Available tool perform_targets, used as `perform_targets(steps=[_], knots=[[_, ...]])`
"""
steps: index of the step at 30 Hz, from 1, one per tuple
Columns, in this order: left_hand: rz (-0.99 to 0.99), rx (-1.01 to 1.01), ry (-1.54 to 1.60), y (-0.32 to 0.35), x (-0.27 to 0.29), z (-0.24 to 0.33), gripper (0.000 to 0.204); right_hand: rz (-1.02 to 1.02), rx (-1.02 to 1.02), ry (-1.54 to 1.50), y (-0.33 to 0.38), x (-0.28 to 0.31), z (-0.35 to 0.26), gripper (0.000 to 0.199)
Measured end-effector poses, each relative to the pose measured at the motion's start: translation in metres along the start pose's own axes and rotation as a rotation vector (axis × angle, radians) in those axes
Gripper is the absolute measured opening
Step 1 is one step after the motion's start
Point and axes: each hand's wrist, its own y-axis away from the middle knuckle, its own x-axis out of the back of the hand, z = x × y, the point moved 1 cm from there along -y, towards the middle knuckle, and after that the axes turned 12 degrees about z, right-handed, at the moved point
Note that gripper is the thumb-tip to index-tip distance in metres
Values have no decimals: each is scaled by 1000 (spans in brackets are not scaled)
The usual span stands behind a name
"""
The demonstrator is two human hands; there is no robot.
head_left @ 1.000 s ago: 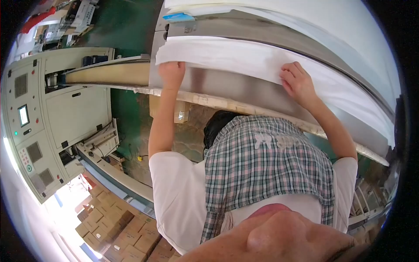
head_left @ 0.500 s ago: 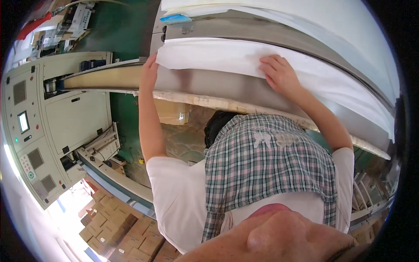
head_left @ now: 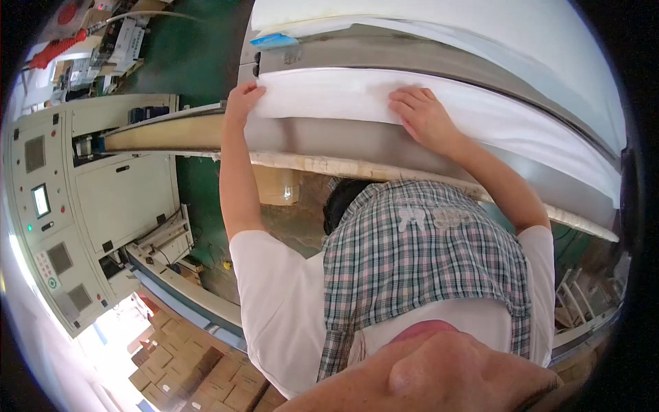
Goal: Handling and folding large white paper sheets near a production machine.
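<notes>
White cloth [head_left: 329,103] lies flat on the long grey bench [head_left: 357,141], near its front edge. Both hands are on it. The left hand [head_left: 241,101] is at the left end of the cloth, by the left corner of the bench, with its fingers bent over the cloth edge; I cannot tell if it pinches the cloth. The right hand [head_left: 422,117] is further right, spread open and pressed flat on the cloth, holding nothing. More white cloth [head_left: 480,41] lies along the far edge of the bench, and a small blue thing [head_left: 274,40] sits near its far left corner. The person wears a checked apron [head_left: 425,261] over a white shirt [head_left: 281,302]. To the left stands a pale machine [head_left: 75,206] with buttons and a little screen. Brown boxes [head_left: 185,371] lie on the floor below.
</notes>
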Motion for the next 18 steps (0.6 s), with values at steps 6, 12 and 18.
perform_targets(steps=[6,12,18], knots=[[473,-1004,-308,30,-30,78,28,9,-50,16,11,2,6,25],[258,-1070,-741,23,-99,68,18,-32,-61,119,28,4,16,25],[278,-983,-757,41,-64,6,16,-101,-257,251,103,84,36,22]])
